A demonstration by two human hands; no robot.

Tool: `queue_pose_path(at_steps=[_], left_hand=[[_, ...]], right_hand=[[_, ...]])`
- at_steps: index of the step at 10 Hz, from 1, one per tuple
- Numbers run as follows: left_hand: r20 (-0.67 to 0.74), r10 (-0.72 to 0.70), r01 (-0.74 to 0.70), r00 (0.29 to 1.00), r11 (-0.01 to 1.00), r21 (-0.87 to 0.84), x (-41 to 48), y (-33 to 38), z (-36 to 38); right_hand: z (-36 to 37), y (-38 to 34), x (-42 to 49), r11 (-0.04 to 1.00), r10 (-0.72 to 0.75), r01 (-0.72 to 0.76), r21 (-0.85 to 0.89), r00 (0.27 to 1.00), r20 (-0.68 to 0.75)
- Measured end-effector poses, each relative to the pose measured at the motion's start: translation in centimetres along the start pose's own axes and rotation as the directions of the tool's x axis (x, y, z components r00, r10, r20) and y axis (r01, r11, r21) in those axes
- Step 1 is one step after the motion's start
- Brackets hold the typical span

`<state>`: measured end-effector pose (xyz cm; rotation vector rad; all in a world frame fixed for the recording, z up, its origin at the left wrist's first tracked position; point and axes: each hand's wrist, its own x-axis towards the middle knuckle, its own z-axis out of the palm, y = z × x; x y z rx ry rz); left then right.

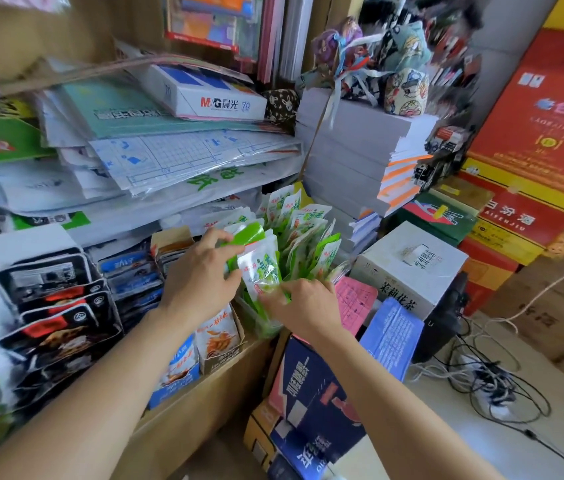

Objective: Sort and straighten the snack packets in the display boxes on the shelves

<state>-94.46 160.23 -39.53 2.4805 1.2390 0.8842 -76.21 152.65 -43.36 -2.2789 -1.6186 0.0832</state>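
With my left hand (201, 282) curled round the green snack packets (308, 237) at the shelf's right end and my right hand (305, 306) pinching the front packet (261, 268), I'm mid-straightening; next, I judge, they need squaring upright.

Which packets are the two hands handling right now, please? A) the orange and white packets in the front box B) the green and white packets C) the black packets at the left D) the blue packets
B: the left hand and the right hand both grip the green and white packets.
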Motion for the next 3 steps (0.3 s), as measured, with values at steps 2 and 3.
queue_pose_path(at_steps=[2, 3], left_hand=[[-0.006, 0.038, -0.038, 0.999, 0.999, -0.015, -0.8, 0.7, -0.5], [-0.029, 0.069, -0.070, 0.997, 0.997, -0.037, -1.7, 0.9, -1.0]], right_hand=[[-0.7, -0.1, -2.0, 0.994, -0.104, 0.108, 0.031, 0.989, -0.108], [-1.1, 0.2, -3.3, 0.992, -0.112, 0.119, 0.048, 0.985, -0.132]])
